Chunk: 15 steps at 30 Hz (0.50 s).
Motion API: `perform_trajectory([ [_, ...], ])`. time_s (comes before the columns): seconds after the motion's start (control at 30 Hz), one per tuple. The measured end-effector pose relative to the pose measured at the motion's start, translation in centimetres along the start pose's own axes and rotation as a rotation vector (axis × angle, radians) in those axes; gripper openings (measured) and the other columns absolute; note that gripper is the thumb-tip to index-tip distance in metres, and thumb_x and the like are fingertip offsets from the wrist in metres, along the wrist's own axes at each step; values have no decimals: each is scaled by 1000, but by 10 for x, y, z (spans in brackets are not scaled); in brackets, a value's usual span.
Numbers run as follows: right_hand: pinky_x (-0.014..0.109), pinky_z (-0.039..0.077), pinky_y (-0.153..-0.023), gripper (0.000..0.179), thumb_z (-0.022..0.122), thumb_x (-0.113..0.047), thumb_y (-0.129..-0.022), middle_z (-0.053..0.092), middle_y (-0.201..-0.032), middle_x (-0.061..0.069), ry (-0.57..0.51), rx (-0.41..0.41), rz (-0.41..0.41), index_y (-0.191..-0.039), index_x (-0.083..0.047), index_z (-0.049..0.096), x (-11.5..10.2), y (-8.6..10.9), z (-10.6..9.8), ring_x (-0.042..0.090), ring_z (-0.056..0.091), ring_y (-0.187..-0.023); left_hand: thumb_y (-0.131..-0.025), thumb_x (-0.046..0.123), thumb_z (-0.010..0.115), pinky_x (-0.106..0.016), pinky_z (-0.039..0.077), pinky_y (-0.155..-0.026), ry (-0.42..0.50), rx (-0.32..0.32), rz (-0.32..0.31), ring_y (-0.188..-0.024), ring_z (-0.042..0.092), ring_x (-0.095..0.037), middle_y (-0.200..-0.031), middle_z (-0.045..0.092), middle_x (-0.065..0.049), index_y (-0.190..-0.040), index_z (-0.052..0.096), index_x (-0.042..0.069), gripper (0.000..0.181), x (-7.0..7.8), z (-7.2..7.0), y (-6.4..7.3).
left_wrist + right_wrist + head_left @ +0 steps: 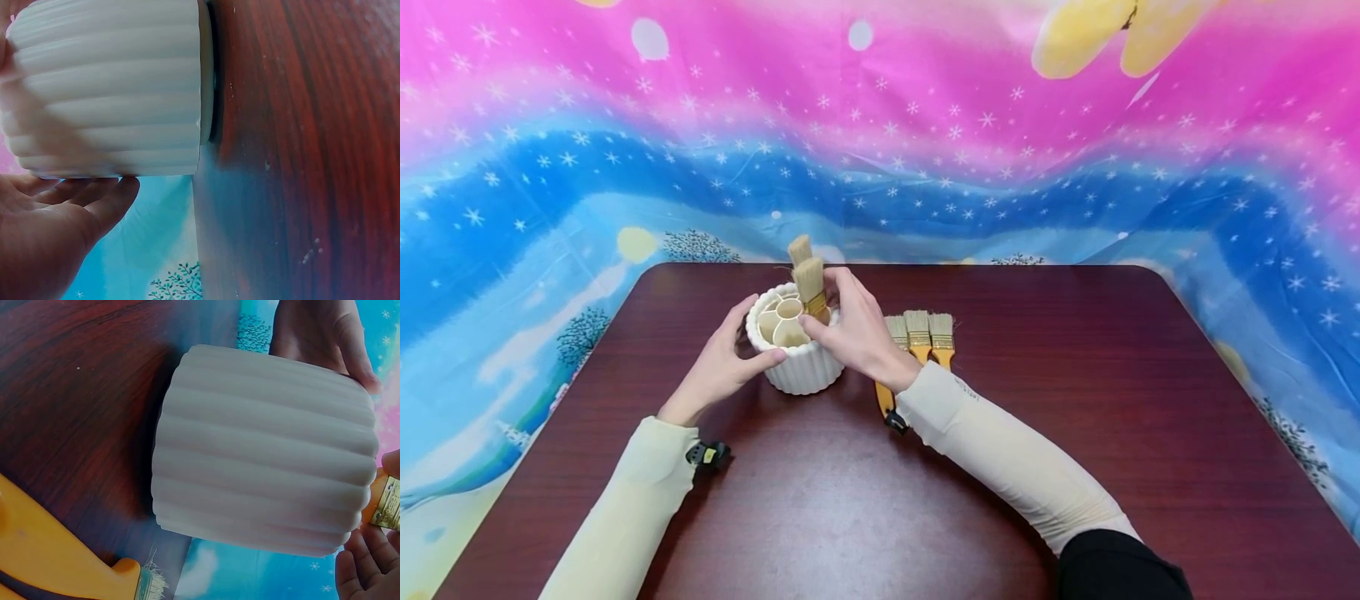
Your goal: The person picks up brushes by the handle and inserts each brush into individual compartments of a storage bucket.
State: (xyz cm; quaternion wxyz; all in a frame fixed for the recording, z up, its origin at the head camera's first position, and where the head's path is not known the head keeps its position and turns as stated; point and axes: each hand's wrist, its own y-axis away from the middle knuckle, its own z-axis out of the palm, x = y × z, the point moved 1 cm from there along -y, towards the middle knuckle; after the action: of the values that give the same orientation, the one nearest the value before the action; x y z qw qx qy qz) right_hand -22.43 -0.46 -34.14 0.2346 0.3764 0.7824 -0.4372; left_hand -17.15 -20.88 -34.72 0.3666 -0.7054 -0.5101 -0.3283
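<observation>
The right grip (863, 330) pinches a pale-bristled, gold-banded, orange-handled brush (810, 285); to its left, the left grip (718, 369) clasps a ribbed, white, compartmented pot (805, 372).

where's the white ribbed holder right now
In the head view, the holder sits on the table, left of centre, between the left hand and right hand.
</observation>
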Motion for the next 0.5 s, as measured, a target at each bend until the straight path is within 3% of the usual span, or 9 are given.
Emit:
perform_trajectory([
  [0.2, 26, 46, -71, 53, 74, -24, -79, 54, -97, -3, 41, -3, 16, -123, -11, 48, 0, 3, 0, 20, 56, -89, -85, 9, 72, -52, 39, -99, 0, 3, 8, -125, 44, -39, -144, 34, -27, -149, 18, -4, 84, -1, 0, 0],
  [0.5, 30, 43, -75, 54, 74, -30, -78, 57, -99, -2, 101, 1, 13, -123, -11, 50, 2, 4, 0, 20, 55, -93, -86, 9, 72, -52, 40, -99, 6, 2, 12, -125, 44, -39, -144, 34, -27, -149, 17, -4, 85, -3, 0, -1],
])
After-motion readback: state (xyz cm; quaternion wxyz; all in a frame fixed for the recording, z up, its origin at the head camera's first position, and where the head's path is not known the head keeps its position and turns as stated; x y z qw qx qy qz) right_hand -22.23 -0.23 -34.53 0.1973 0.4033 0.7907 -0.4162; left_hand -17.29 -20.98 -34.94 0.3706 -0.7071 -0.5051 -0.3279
